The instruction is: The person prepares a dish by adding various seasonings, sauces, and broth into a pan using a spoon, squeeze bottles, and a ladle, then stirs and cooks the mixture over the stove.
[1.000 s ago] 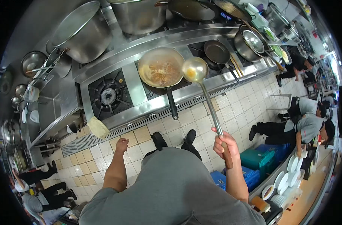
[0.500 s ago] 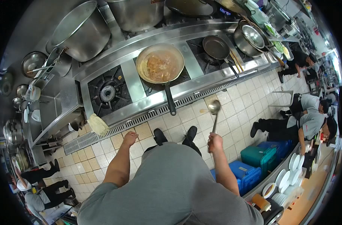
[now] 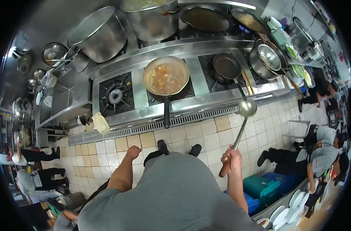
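Note:
My right hand point(image 3: 232, 159) grips a ladle point(image 3: 241, 131) by its wooden handle, over the floor. The ladle's metal bowl points away from me, up toward the front edge of the stove. My left hand point(image 3: 134, 152) hangs over the tiles with its fingers curled in, and I see nothing in it. Ahead, a frying pan point(image 3: 166, 76) sits on the middle burner, its black handle pointing at me. Reddish-brown liquid with pale lumps and foam fills the pan. A pale cloth point(image 3: 101, 123) hangs over the stove's front edge, left of the pan.
Beside the pan are a bare burner point(image 3: 115, 96) and a dark skillet point(image 3: 226, 65). Large pots point(image 3: 100, 38) line the back. A floor grate point(image 3: 144, 133) runs along the stove. Co-workers stand on both sides. At right are a green bin point(image 3: 262, 190) and white plates point(image 3: 279, 215).
My right hand has moved right and slightly down, and the ladle's bowl has swung right; its wooden handle now shows. My left hand has barely moved. The view has shifted, showing more of the back pots.

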`<move>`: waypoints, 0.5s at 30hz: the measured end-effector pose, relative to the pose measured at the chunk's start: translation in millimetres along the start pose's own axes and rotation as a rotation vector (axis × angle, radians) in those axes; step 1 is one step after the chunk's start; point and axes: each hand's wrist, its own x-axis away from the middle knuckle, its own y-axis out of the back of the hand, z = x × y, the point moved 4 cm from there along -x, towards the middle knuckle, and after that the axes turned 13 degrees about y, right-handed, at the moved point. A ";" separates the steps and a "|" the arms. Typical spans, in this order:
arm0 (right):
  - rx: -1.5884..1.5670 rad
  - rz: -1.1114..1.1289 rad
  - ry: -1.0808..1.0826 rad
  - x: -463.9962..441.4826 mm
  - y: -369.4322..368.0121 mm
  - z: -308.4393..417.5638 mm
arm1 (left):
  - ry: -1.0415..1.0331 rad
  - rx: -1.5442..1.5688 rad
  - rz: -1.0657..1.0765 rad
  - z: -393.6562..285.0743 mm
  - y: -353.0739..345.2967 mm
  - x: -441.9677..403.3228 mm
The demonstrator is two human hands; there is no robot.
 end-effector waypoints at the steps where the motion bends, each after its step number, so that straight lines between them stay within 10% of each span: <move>1: 0.038 0.041 0.015 5.5 -15.9 12.2 | 0.024 -0.016 0.025 0.2 0.2 7.5; 10: 0.117 0.228 -0.013 -3.5 -95.0 15.6 | -0.349 0.280 -0.863 -18.3 169.7 1.7; 15: 0.074 0.018 0.003 -9.2 -82.0 1.1 | -0.610 0.662 -0.579 -157.6 214.9 42.7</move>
